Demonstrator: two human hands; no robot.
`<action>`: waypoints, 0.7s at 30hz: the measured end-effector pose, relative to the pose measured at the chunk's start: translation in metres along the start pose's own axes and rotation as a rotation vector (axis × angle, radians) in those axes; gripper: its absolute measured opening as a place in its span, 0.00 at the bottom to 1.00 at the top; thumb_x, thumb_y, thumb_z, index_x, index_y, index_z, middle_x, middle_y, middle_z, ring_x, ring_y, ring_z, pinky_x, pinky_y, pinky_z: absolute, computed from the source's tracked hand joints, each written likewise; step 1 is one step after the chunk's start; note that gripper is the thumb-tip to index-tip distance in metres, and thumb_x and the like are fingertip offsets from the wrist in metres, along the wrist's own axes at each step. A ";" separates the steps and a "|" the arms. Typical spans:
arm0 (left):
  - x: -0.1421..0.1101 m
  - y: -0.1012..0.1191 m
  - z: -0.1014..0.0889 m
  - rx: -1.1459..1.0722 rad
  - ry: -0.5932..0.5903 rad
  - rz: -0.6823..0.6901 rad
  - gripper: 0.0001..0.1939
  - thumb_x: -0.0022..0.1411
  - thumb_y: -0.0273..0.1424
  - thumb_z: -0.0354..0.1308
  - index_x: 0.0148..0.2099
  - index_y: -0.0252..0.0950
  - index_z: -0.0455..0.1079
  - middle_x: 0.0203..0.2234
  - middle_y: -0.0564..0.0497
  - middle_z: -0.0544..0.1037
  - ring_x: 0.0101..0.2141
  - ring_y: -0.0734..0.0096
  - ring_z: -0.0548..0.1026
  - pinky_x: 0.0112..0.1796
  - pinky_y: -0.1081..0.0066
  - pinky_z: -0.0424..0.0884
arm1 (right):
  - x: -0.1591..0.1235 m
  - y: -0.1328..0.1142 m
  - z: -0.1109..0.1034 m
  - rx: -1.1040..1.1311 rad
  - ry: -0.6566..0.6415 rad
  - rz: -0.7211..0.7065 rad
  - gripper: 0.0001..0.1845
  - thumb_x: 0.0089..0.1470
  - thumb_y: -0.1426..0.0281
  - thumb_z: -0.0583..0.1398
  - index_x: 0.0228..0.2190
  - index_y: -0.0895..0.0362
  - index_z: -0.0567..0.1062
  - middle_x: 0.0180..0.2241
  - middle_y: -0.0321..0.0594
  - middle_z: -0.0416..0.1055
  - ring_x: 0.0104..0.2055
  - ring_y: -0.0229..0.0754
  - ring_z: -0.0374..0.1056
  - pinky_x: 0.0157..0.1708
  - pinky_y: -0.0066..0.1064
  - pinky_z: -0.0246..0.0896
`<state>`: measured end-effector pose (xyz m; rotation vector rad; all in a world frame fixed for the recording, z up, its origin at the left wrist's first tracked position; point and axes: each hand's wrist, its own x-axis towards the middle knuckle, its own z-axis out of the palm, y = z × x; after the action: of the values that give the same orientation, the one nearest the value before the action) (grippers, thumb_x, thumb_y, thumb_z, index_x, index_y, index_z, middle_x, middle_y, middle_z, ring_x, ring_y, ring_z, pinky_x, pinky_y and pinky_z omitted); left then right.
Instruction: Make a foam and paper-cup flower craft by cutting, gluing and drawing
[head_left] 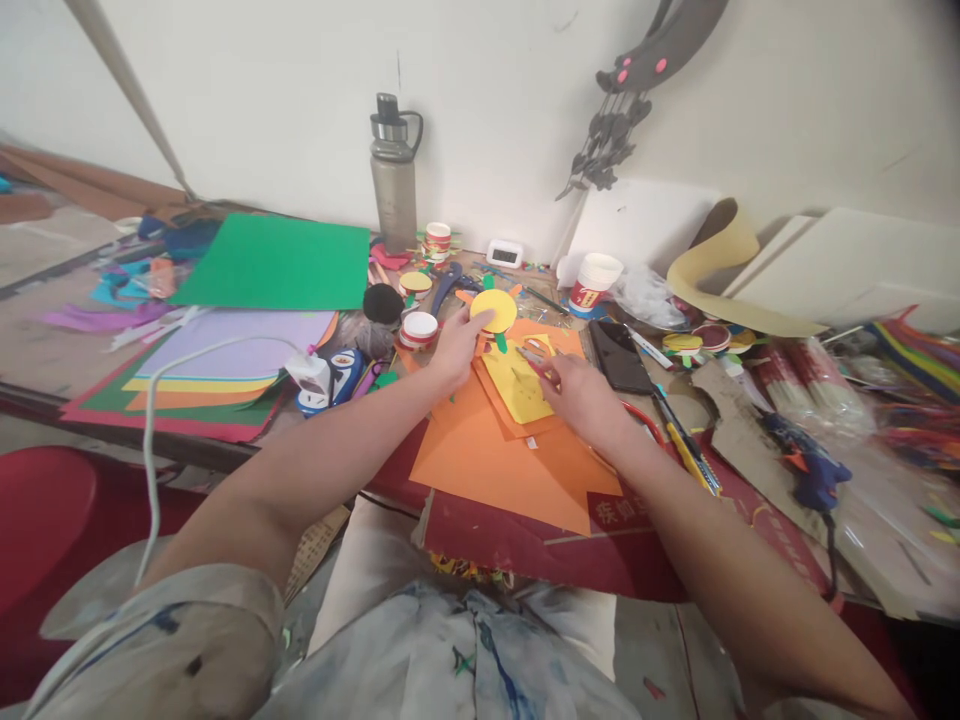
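My left hand (452,350) pinches the edge of a yellow paper disc (493,311) that has orange and green paper tabs sticking out around it, like a small turtle. Close by on the right, my right hand (581,395) is closed round scissors (534,360) with grey blades and what looks like a red handle, partly hidden by the fingers. The blades point toward the disc. Beneath both hands lie a yellow paper sheet (525,400) and larger orange paper (517,485). A paper-cup piece (419,330) with a red band stands beside my left hand.
Coloured paper (217,345) and a green sheet (281,262) lie left, near a power strip (337,380) with a white cable. A bottle (394,180) and stacked paper cups (595,283) stand behind. At right are a phone (621,357), a yellow cutter (686,445) and a glue gun (810,460).
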<state>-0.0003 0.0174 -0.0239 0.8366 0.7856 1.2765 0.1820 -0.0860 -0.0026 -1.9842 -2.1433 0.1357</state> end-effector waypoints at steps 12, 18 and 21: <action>-0.008 0.014 0.003 -0.049 -0.025 -0.004 0.17 0.51 0.33 0.76 0.41 0.39 0.76 0.35 0.54 0.82 0.30 0.77 0.75 0.27 0.76 0.65 | 0.021 0.010 0.003 -0.087 0.062 0.018 0.18 0.70 0.71 0.59 0.56 0.64 0.79 0.55 0.61 0.77 0.60 0.59 0.70 0.63 0.46 0.61; -0.010 0.013 0.004 -0.021 -0.016 -0.007 0.18 0.47 0.33 0.76 0.42 0.39 0.78 0.38 0.52 0.84 0.31 0.76 0.75 0.29 0.74 0.65 | 0.021 0.014 0.002 -0.107 0.002 0.090 0.18 0.69 0.74 0.55 0.54 0.64 0.79 0.53 0.60 0.78 0.56 0.56 0.74 0.57 0.40 0.65; -0.009 0.012 0.004 0.002 -0.048 0.001 0.21 0.46 0.32 0.74 0.44 0.39 0.77 0.37 0.53 0.84 0.31 0.76 0.75 0.30 0.73 0.63 | 0.014 0.016 -0.003 -0.067 0.080 0.167 0.18 0.67 0.74 0.58 0.56 0.62 0.76 0.50 0.56 0.79 0.51 0.55 0.76 0.50 0.39 0.66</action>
<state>-0.0042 0.0088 -0.0115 0.8662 0.7488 1.2526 0.1975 -0.0714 -0.0018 -2.1669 -1.9570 0.0107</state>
